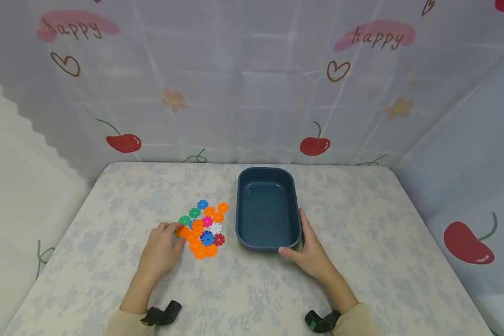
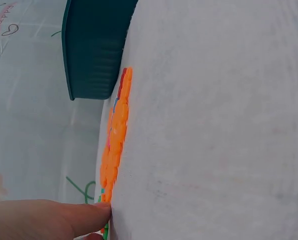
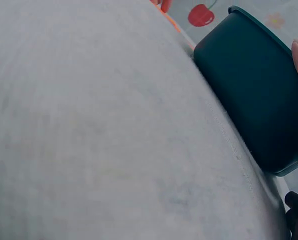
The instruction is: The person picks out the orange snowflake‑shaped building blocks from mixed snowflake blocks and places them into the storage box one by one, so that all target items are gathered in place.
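A loose cluster of flower-shaped plastic discs (image 1: 197, 245), in orange, green, blue, pink, white and red, lies on the table left of centre. My left hand (image 1: 159, 249) is at the cluster's left edge, its thumb and curled fingertips pinching a green disc (image 2: 106, 232) beside the orange ones. The fingers partly hide that disc. To the right of the discs stands a dark blue-green rectangular bin (image 1: 266, 210), with nothing in it. My right hand (image 1: 311, 254) holds its near right corner, thumb at the front rim and fingers along the right side.
The pale patterned table (image 1: 252, 294) extends around the bin and discs. A printed curtain (image 1: 243, 93) hangs behind the table's far edge, and more sheeting flanks it. Each wrist carries a black device (image 1: 164, 315).
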{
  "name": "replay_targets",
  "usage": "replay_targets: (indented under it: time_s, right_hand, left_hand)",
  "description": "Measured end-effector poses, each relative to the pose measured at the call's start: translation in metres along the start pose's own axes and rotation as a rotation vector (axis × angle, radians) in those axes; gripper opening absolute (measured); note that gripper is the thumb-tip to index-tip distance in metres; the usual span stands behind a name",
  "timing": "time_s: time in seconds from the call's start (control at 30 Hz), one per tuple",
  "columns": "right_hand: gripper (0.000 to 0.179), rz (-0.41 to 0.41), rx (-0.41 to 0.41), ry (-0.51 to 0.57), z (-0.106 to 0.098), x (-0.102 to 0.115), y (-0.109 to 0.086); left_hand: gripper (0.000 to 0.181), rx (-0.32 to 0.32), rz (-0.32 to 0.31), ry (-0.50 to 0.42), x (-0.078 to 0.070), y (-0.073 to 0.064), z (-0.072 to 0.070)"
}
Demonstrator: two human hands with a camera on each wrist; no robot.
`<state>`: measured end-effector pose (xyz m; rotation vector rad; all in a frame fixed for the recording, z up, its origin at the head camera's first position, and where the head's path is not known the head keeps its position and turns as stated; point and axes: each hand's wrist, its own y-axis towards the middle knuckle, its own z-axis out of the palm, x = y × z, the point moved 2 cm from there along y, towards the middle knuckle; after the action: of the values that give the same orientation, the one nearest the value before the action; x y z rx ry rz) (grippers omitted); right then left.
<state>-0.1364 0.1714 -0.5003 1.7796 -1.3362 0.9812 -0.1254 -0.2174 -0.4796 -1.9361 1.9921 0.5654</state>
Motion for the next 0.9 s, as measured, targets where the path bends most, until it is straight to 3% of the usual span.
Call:
replay_targets:
  time_s: [0.13, 0.37, 0.9]
  right_hand:
    - [0.120, -0.047, -0.002, 0.007, 0.001, -0.002, 0.001]
    - [0.121, -0.050, -0.009, -0.004, 0.001, -0.006, 0.003]
    - [0.122, -0.053, -0.014, -0.005, 0.003, -0.009, 0.003]
  left_hand:
    - [0.034, 0.005, 0.003, -0.042, 0.005, 0.003, 0.001]
    - [0.040, 0.068, -0.048, -0.118, 0.009, 0.009, -0.002]
    - [0.041, 0.092, -0.132, -0.129, 0.008, 0.014, -0.003]
